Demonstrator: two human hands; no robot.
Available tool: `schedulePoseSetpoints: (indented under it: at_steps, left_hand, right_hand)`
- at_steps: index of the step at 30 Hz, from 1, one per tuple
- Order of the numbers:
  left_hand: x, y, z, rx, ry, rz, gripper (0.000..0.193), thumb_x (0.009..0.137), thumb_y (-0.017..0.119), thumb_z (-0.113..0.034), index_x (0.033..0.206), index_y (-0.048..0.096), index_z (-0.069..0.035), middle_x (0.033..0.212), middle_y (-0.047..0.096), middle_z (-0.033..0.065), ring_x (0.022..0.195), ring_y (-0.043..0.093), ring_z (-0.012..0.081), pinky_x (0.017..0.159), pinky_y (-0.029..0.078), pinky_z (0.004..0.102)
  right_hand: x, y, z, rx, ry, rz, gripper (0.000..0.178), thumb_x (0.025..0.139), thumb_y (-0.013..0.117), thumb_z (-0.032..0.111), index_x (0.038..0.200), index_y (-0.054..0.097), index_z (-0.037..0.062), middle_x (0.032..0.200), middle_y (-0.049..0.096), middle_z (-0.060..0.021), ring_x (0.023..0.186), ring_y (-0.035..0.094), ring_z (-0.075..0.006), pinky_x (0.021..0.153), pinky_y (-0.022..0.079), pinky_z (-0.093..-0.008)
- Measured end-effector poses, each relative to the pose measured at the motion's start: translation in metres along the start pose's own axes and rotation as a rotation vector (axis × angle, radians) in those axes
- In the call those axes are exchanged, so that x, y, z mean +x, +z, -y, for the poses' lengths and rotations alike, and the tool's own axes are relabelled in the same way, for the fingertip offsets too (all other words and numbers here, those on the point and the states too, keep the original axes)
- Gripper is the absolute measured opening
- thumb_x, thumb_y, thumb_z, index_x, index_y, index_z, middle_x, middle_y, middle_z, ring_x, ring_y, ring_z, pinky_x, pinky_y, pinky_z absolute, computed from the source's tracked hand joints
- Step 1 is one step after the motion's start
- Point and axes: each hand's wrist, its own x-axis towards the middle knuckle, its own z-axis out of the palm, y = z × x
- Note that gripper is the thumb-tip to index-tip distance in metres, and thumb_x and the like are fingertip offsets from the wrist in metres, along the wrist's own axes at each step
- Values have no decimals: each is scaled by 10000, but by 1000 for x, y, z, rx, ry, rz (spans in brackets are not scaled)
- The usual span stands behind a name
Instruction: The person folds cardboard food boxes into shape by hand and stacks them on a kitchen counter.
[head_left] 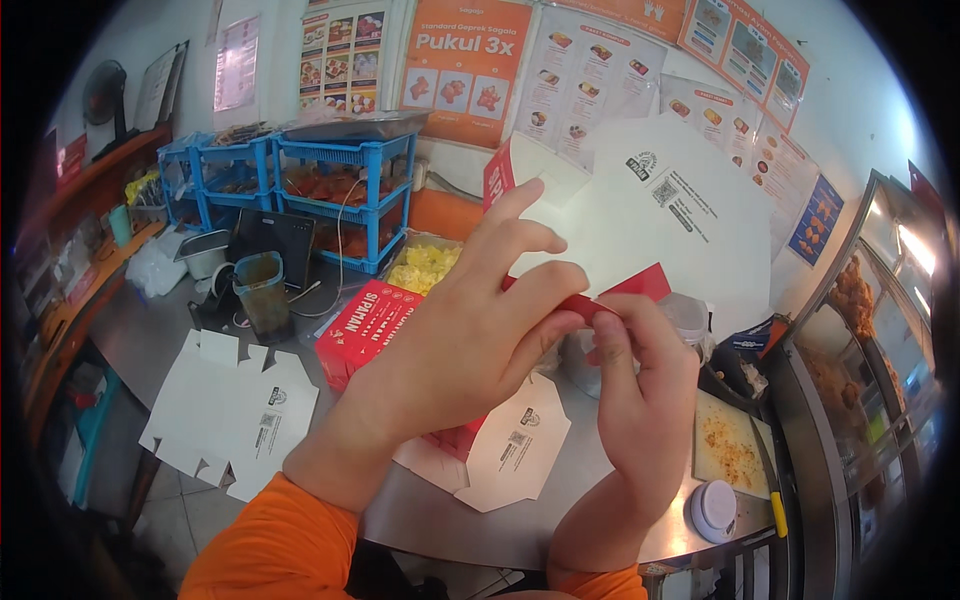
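A partly folded cardboard food box (612, 235), white inside and red outside, is held up in front of me. My left hand (510, 300) has its thumb and a finger on the box's narrow red flap, with the other fingers curved over the box. On the same flap, just to the right, the thumb and fingers of my right hand (645, 375) pinch. Below the hands, a red box (362, 328) rests on the table, beside another carton with its white lid panel (515, 440) spread out. A flat white carton blank (235, 415) lies at the left table edge.
Blue stacked racks (345, 190) stand behind at left, near a murky jug (263, 295) and a container of yellow food (425, 262). At right are a cutting board (725, 440), a yellow-handled knife (778, 512), a round white-lidded jar (713, 510) and a glass display case (870, 340).
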Motion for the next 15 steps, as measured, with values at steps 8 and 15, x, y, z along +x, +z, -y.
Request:
schedulePoseSetpoints:
  at_steps: [8,15]
  left_hand:
    - [-2,2,4,-132,-102,-105,160,949,730,-34,1042,610,14,1250,585,220,1354,541,467,1079,481,506]
    - [1,-1,8,144,113,-240,153,891,759,12,953,621,-6,1261,621,187,1349,581,452,1028,520,494]
  right_hand:
    - [3,9,-4,141,-222,-352,304,1024,650,21,1325,628,-15,930,625,-43,794,584,-102,759,508,-253]
    - [6,17,-10,65,-61,-319,439,1149,509,193,1526,404,-6,933,565,-37,696,521,-60,594,457,-210]
